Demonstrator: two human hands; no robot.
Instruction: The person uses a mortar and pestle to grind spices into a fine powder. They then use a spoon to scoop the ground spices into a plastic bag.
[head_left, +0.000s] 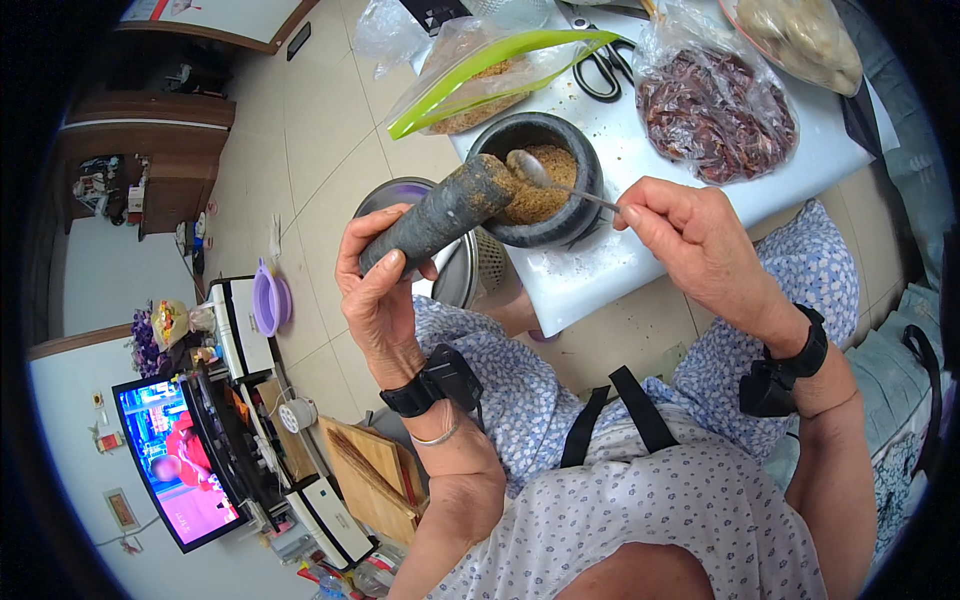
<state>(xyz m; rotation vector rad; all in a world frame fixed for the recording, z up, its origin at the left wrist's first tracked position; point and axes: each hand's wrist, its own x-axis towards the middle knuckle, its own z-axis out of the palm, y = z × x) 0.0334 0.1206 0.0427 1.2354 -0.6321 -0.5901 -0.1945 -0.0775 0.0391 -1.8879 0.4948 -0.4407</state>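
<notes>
My left hand (382, 274) grips a dark stone pestle (439, 210) by its lower end. The pestle is tilted, and its crumb-coated head leans over the rim of a stone mortar (581, 157). Between the thumb and fingers of my right hand (686, 240) is the handle of a metal spoon (532, 169). The spoon's bowl is inside the mortar, close to the pestle head. Coarse brown ground powder (551, 195) lies in the mortar; its depth I cannot tell.
The mortar stands near the edge of a white-covered table (570, 281). Behind it are an open zip bag (480, 105) with brown powder, black-handled scissors (600, 75) and a plastic bag of dark red pieces (716, 112). A round metal container (465, 270) sits below the pestle.
</notes>
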